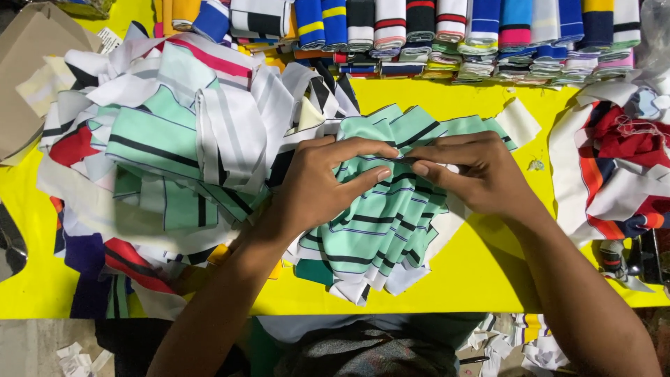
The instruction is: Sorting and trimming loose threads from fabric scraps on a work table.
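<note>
Both hands work on a fanned stack of mint-green knit strips with black and blue stripes [380,223], lying mid-desk on the yellow desk [481,272]. Left hand [322,183] lies flat across the stack's upper left part, thumb and forefinger narrowed onto the top strip edge. Right hand [473,171] meets it from the stack's right, fingertips pinched on the same edge; fingertips of both hands nearly touch. What sits between the pinch is too small to tell.

Left of the stack: a big loose heap of white, green and red striped fabric scraps [160,160], overlapping the stack's left edge, no gap. Beyond the stack, along the far desk edge: a row of folded striped collar bundles in blue, white, black and pink [447,35]. Right of the stack: a pile of red, white and navy fabric pieces [614,167], well apart, with bare yellow desk between. Bare desk also shows on the near side of the stack's right half, up to the near desk edge. Brown cardboard piece [28,70] lies far left, past the heap.
</note>
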